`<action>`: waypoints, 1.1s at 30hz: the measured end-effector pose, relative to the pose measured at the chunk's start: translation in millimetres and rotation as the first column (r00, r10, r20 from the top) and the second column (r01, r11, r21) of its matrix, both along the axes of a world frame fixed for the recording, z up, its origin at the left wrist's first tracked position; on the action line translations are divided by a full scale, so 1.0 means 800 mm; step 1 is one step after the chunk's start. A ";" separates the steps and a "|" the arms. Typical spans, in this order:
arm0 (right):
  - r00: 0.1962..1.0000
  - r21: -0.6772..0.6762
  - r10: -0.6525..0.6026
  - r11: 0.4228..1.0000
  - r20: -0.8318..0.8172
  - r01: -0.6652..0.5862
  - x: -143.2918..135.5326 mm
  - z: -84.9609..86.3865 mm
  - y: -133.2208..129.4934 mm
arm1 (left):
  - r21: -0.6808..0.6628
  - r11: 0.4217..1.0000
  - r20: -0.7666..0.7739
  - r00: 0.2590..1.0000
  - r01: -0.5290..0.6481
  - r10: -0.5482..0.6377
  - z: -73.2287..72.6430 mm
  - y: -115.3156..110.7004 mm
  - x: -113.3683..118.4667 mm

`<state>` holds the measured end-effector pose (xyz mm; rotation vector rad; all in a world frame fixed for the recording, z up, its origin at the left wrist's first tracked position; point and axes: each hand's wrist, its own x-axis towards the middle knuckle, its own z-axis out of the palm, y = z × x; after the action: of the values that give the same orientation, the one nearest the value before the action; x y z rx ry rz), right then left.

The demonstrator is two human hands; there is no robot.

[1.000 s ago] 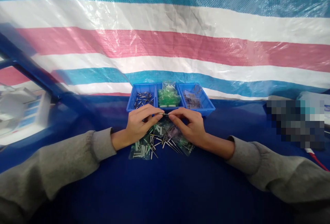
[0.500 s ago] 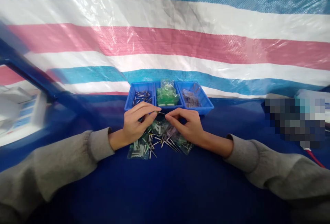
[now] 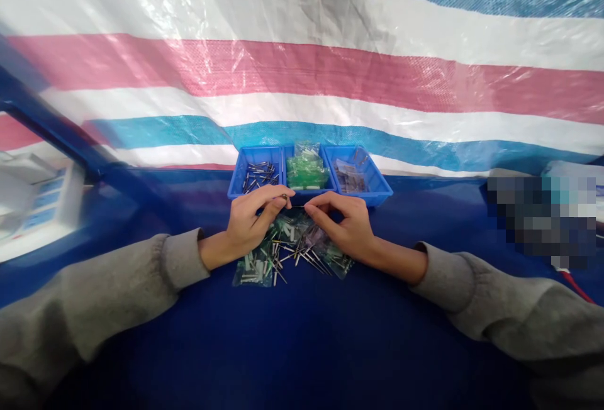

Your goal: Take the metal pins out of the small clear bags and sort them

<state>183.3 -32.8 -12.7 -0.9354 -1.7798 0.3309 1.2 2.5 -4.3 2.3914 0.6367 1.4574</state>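
1. The left hand pinches a small metal pin between its thumb and pointing finger. A soft but firm pinch suits it, because a thin pin like this could roll or slip.
2. The right hand has its thumb and pointing finger pressed together, near the pin's thin end. I cannot tell if they touch it. Small, slow finger moves are best here, so the thin end does not get bent.
3. The pin is up in the gap between the two hands, just in front of the trays. Both hands should be steady and level, so the pin lies straight and is easy to see.
4. Under the hands, loose metal pins lie in a messy heap, with a clear bag of small white pieces beside them. Sleeves and wrists should stay off the heap, as a bump could scatter it.
5. Behind the hands stand the left blue tray with metal pins, the middle blue tray with green packets, and the right blue tray with clear packets.
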 end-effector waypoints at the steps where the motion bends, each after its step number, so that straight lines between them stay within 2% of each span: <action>1: 1.000 0.002 -0.002 1.000 0.000 0.002 0.000 0.000 0.000 | 0.024 1.000 -0.004 1.000 -0.006 0.006 0.000 0.001 0.000; 8: 1.000 0.007 -0.003 1.000 -0.011 0.003 0.000 0.000 0.000 | 0.128 0.991 -0.016 0.999 -0.034 0.037 0.002 0.001 0.001; 16: 0.999 0.012 0.021 1.000 -0.045 -0.021 0.000 -0.001 0.000 | 0.137 0.990 -0.039 0.999 0.019 -0.014 0.004 0.001 0.002; 23: 0.995 -0.009 0.067 0.998 -0.074 -0.068 -0.001 -0.002 0.000 | 0.097 0.994 -0.028 0.998 -0.047 0.050 0.001 -0.001 0.001; 28: 0.997 0.010 0.069 0.998 -0.038 -0.069 0.000 -0.002 0.000 | 0.022 0.999 -0.040 0.998 -0.040 0.041 -0.003 -0.002 0.000; 33: 0.997 0.030 0.080 0.996 -0.001 -0.080 -0.001 -0.001 0.000 | 0.068 0.997 -0.032 0.999 -0.041 0.044 -0.003 -0.001 0.001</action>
<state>182.9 -32.9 -13.2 -0.8436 -1.8188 0.3553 2.2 2.0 -6.8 2.4723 0.6605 1.4813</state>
